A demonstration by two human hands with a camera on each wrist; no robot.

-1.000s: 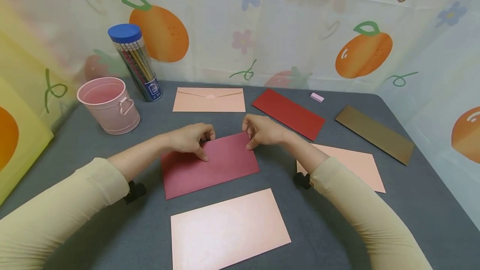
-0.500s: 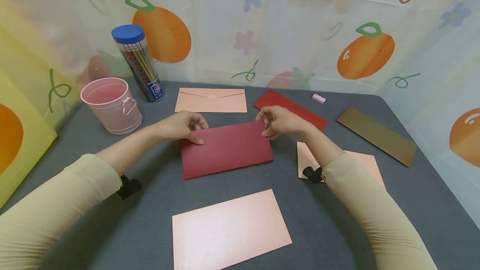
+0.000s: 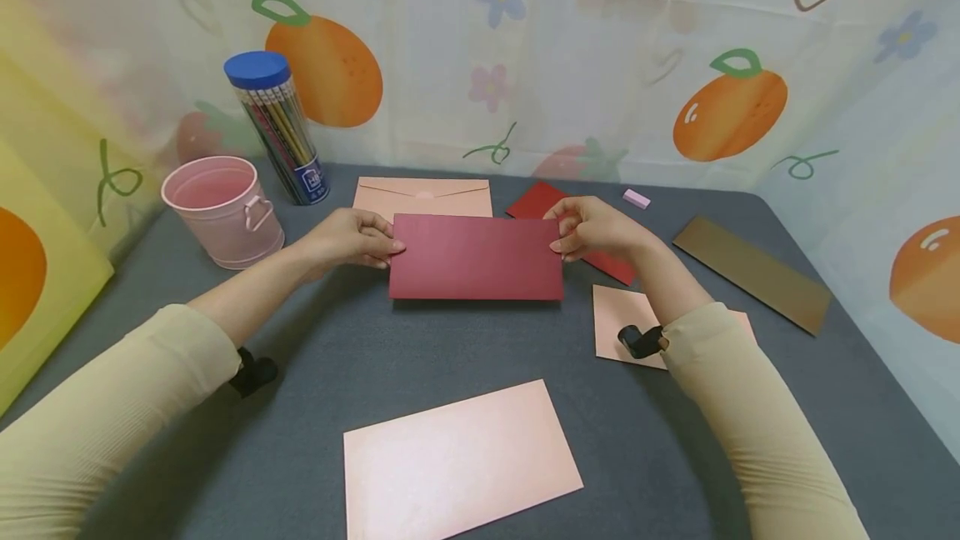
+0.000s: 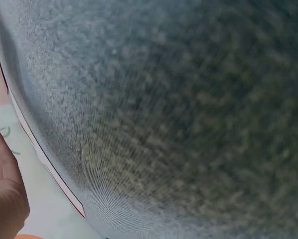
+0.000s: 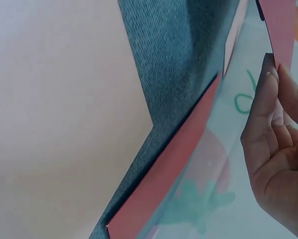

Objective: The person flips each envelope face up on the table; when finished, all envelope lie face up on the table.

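A plain dark red envelope [image 3: 476,259] is held up off the table in the head view, its long sides running left to right. My left hand [image 3: 348,238] pinches its left edge, thumb on the near face. At the opposite edge, my right hand [image 3: 600,232] pinches the upper corner between thumb and fingers. The right wrist view shows this grip, with the envelope [image 5: 282,30] seen nearly edge-on. Only part of my left hand [image 4: 4,184] enters the left wrist view, and its fingertips are out of frame there. Behind the envelope lies a pink envelope [image 3: 423,197] with its flap up, partly covered.
A pink sheet-like envelope [image 3: 461,461] lies in front. To the right are a red envelope [image 3: 536,200], another pink one [image 3: 622,319] under my forearm, a brown one [image 3: 753,273] and a small pink block [image 3: 637,198]. A pink bucket [image 3: 225,219] and pencil tub [image 3: 277,127] stand left.
The dark red envelope has risen off the table, moved away and to the right, and turned level. My left hand has shifted from its upper edge to its left edge.
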